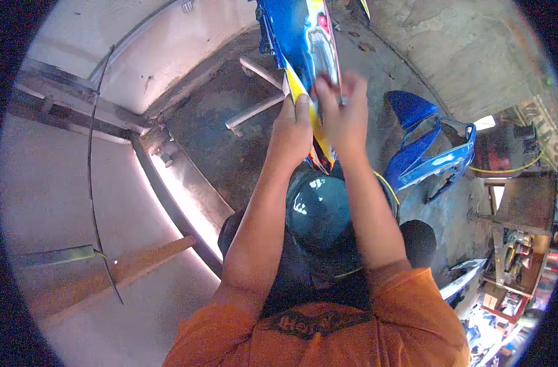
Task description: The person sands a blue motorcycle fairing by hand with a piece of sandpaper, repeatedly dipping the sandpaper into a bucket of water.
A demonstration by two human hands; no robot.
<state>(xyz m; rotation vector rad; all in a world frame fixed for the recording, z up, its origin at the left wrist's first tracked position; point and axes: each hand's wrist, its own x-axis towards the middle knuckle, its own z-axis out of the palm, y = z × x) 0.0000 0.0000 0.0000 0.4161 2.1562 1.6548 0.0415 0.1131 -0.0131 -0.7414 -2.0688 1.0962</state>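
Note:
A long glossy motorcycle body panel, blue with yellow, white and red stripes, stretches from the top of the view down to a narrow tip near my knees. My left hand is closed on its yellow left edge, thumb lying on top. Over the right edge of the panel is my right hand, its fingers bent and smeared by motion. Whether it pinches anything is unclear. Below the panel's tip, between my legs, sits a dark round vessel with a shiny surface that looks like water.
Another blue fairing piece lies on the concrete floor at right. A pale stand leg rests left of the panel. A wooden beam and a thin dark cable run along the left. Cluttered shelves stand at far right.

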